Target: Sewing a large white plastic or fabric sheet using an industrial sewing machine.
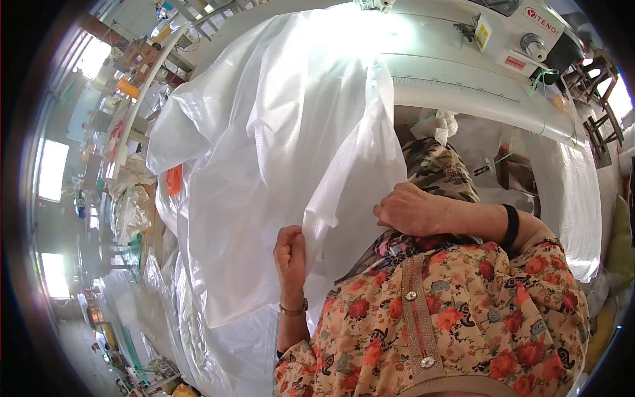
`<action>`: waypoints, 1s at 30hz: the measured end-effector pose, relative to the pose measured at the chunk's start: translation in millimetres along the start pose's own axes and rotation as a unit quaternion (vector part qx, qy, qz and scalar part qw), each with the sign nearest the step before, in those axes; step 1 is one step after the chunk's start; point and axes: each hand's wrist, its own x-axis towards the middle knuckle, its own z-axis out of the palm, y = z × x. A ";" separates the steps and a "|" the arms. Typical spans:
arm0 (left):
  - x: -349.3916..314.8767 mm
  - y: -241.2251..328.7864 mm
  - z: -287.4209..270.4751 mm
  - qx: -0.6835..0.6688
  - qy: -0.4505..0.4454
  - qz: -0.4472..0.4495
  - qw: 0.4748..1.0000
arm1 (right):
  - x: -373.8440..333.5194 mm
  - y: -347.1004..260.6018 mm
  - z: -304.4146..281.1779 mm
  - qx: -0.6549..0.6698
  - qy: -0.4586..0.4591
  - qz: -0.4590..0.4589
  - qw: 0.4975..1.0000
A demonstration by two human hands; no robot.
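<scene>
A large, translucent white woven plastic sheet hangs in folds from the sewing table down across my lap. My left hand, with a band at its wrist, is closed on a folded edge of it. At the sheet's right edge, my right hand is curled with its fingertips pinching the plastic; the fingers are partly hidden. The sheet's far end runs up onto the table beneath a bright lamp glare, beside the sewing machine, and the glare washes out that part.
A ruler strip runs along the white sewing table. Green thread dangles from the machine side. Below the table edge lies crumpled white plastic. More plastic sheeting is heaped on the left, and wooden stools stand at far right.
</scene>
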 end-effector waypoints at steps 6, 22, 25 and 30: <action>4.5 24.7 13.5 0.045 0.001 0.152 0.987 | 9.4 -7.3 13.6 0.407 0.149 0.102 0.895; 36.3 90.2 41.7 0.412 -0.118 0.223 0.876 | 26.5 -34.4 11.0 0.291 -0.026 -0.022 0.956; 30.7 88.5 31.7 0.414 -0.086 0.237 0.875 | 16.1 -22.1 15.9 0.300 0.039 0.065 0.951; 28.8 80.8 -2.8 0.497 0.013 0.192 0.846 | 5.3 6.7 38.2 0.286 0.142 0.156 0.935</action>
